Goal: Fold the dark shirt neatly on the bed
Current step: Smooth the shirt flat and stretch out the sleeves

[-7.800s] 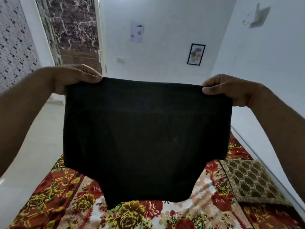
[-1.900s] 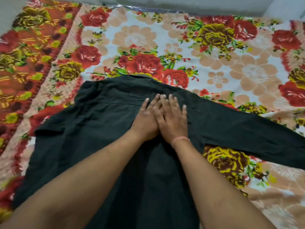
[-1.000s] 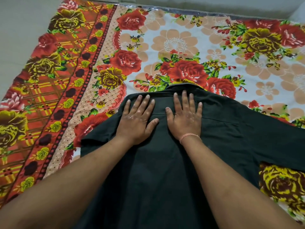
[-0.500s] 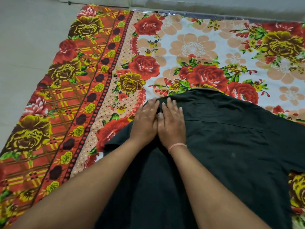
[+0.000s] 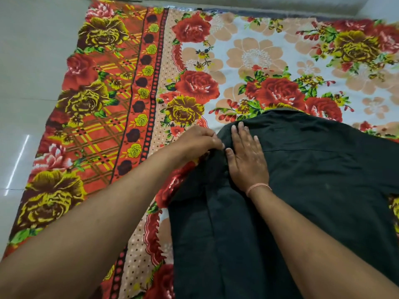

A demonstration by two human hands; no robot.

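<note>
Dark cotton shirt (image 5: 313, 190) flat on red floral bedsheet (image 5: 248, 57) | left hand (image 5: 194, 141) pinching shirt's nine-o'clock edge | right hand (image 5: 246, 158) spread flat, pressing | grey floor (image 5: 32, 72) at nine o'clock

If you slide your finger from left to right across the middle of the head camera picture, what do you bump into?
Pale floor → flowery bedsheet → left hand, pinching the shirt's edge → right hand, flat on the cloth → dark shirt.
</note>
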